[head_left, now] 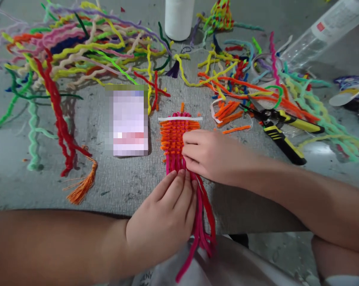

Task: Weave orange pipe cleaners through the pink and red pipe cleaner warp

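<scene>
A woven strip of pipe cleaners, orange across pink, lies in front of me with a narrow white bar across its top end. My right hand has its fingers curled against the strip's right side; the fingertips are partly hidden. Just below the orange rows, the fingers of my left hand are drawn together on the pink pipe cleaners. These pass beneath that hand and hang past the table's front edge, with a red pipe cleaner beside them.
Left of the strip lies a phone-like object, its face blurred. A heap of colourful pipe cleaners spreads behind it. An orange tassel lies at left. To the right are yellow-black pliers, cut orange pieces and a clear bottle.
</scene>
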`<state>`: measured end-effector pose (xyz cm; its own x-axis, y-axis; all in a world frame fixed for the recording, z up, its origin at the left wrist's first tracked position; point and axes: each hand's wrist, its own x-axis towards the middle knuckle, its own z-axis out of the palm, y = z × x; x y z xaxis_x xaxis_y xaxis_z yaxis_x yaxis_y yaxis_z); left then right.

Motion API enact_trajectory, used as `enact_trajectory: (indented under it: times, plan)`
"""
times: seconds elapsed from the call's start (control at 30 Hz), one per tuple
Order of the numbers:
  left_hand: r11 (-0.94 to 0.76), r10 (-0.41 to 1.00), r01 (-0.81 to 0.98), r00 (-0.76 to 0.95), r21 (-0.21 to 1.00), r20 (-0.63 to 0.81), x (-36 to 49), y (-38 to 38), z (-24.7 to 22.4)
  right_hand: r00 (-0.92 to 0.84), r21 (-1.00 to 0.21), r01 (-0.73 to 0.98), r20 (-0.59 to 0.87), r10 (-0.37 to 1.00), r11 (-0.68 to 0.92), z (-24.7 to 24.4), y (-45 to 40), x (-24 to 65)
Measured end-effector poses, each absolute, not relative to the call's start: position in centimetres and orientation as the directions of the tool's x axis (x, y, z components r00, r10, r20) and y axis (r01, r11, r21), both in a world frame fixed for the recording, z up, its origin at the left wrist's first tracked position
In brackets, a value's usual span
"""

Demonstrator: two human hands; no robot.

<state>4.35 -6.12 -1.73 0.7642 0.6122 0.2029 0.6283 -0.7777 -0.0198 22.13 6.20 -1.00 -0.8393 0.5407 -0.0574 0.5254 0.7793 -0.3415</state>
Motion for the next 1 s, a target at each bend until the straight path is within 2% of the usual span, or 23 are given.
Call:
enact_trajectory:
  times: [0.33,0.53,0.77,1.0]
  plan:
    - [-0.72,0.683,0.694,0.712,-0.014,0.163,4.5,-6.7,-1.5,-0.873,-0.329,0.451,0.031,0.487,0.83,-0.9,6.6,22.2]
    - [-0.763,0.634,0.646,0.753,-0.014,0.177,4.6,-6.0,-1.7,-0.863,-0.386,0.463,0.008,0.505,0.798,-1.1,7.0,22.1]
    - [-0.773,0.623,0.634,0.764,-0.019,0.169,4.6,-5.9,-1.7,-0.86,-0.374,0.461,0.036,0.509,0.805,-1.3,6.8,22.0]
    - [-0.731,0.68,0.678,0.717,0.074,0.155,4.6,-5.9,-1.8,-0.874,-0.373,0.409,0.104,0.475,0.833,-1.3,6.8,21.5]
